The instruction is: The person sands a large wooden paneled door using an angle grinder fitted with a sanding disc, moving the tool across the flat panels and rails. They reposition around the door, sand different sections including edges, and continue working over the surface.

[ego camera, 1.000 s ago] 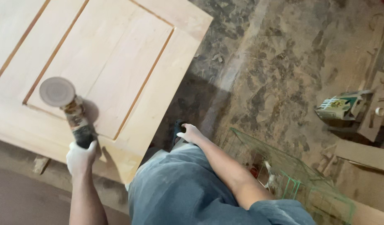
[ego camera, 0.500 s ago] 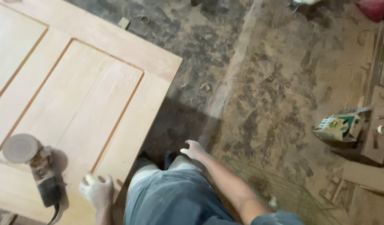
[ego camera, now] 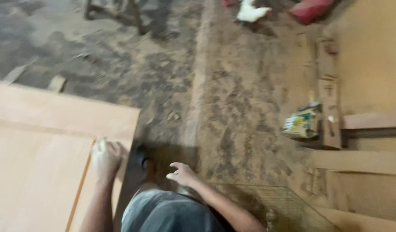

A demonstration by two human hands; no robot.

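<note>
The left hand [ego camera: 105, 160] had let go of the sander (now out of view) and rested empty on the wooden door panel [ego camera: 43, 146], while the right hand [ego camera: 183, 174] hung open, holding nothing.

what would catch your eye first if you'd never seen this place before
The big pale wooden door panel fills the lower left, with the person's left hand resting flat on it near its right edge. The right hand hangs empty over the sawdust-covered floor at the middle. At right, a small green and white box lies beside wooden planks, and a wire cage stands at the bottom.
</note>
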